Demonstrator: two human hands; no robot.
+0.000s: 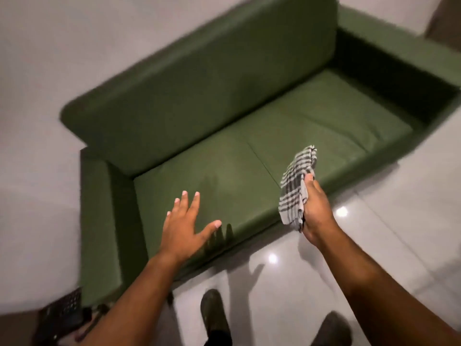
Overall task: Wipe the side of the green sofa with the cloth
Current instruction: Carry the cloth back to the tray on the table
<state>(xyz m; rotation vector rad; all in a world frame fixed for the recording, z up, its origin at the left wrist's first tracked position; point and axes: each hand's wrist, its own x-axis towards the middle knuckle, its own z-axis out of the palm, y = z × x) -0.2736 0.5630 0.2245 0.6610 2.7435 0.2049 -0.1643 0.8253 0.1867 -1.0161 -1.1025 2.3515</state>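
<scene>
A green sofa [224, 116] fills the middle of the head view, seen from above and in front. Its left armrest [99, 221] runs toward me, and its right armrest [399, 53] is at the far right. My right hand [315, 211] is closed around a grey-and-white checked cloth [295, 186], held in the air over the front edge of the right seat cushion. My left hand [185, 226] hovers with fingers spread over the front of the left seat cushion, holding nothing.
A glossy white tiled floor [374, 233] lies in front of the sofa, with my two dark shoes [214, 313] on it. A dark perforated object [64, 310] sits on the floor by the left armrest's near end. White walls stand behind the sofa.
</scene>
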